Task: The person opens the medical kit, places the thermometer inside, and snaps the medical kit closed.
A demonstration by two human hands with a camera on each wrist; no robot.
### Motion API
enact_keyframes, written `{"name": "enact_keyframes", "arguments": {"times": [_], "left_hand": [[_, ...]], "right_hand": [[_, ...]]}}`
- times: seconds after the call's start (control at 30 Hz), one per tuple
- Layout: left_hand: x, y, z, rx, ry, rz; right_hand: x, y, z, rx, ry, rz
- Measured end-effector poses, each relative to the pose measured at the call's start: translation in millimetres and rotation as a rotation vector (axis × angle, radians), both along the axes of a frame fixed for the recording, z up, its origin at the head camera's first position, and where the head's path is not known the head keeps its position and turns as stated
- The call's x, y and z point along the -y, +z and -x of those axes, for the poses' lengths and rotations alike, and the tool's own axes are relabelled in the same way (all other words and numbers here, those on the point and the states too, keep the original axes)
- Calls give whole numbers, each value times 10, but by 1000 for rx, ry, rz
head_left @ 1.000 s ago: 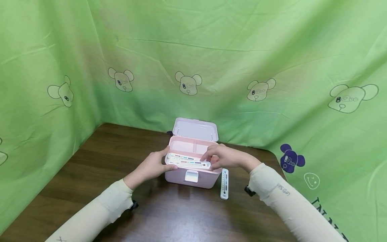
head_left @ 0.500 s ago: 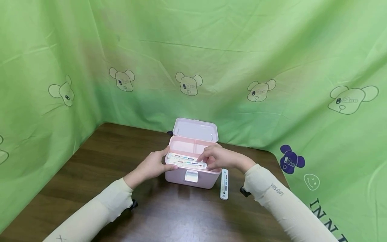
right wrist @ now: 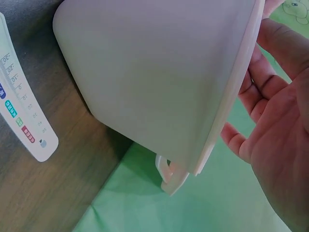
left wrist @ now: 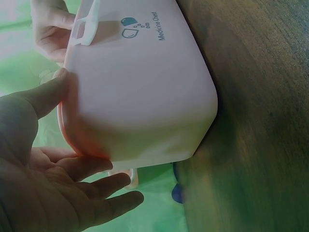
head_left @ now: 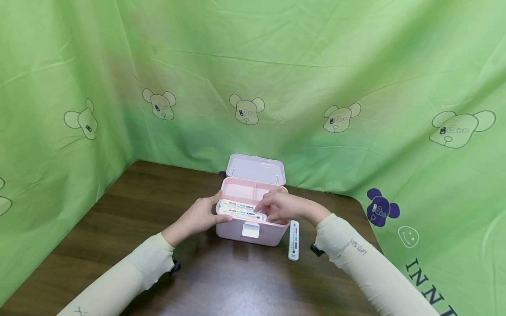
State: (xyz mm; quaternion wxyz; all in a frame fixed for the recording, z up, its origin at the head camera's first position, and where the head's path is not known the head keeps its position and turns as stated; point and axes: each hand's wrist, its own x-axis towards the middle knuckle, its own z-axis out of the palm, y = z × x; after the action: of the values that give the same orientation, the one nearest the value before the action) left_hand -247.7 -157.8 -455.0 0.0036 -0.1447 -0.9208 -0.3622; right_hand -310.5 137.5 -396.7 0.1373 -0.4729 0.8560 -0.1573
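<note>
A pink medicine chest [head_left: 269, 235] stands with its lid [head_left: 255, 170] tipped back. Two white strip thermometers lie lengthwise along its front, the rear thermometer [head_left: 231, 203] behind the front thermometer [head_left: 237, 213]. My right hand [head_left: 290, 204] reaches over the right end and pinches the front thermometer near its right end; its fingertips are partly hidden. My left hand [head_left: 199, 215] holds the chest's left end, thumb on the front rim and fingers at the side. In the left wrist view the left hand's outer fingers [left wrist: 116, 203] extend past the wall. A third thermometer [head_left: 294, 240] lies on the table.
The brown wooden table [head_left: 178, 289] meets a green curtain [head_left: 300, 52] at the back and sides. A white latch [head_left: 251, 230] hangs at the chest's front. A divider [head_left: 254, 192] splits the rear part of the chest's inside.
My right hand has moved left and slightly in, and the front thermometer has slid left with it. The left hand, chest and table thermometer have kept their places.
</note>
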Motion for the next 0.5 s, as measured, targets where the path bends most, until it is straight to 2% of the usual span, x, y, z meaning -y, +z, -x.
{"name": "enact_keyframes", "arguments": {"times": [0.27, 0.5], "left_hand": [[6, -8, 2, -1, 5, -10], [-14, -12, -9, 2, 6, -15]], "right_hand": [[8, -19, -1, -76, 10, -24], [-47, -18, -48, -48, 6, 22]]}}
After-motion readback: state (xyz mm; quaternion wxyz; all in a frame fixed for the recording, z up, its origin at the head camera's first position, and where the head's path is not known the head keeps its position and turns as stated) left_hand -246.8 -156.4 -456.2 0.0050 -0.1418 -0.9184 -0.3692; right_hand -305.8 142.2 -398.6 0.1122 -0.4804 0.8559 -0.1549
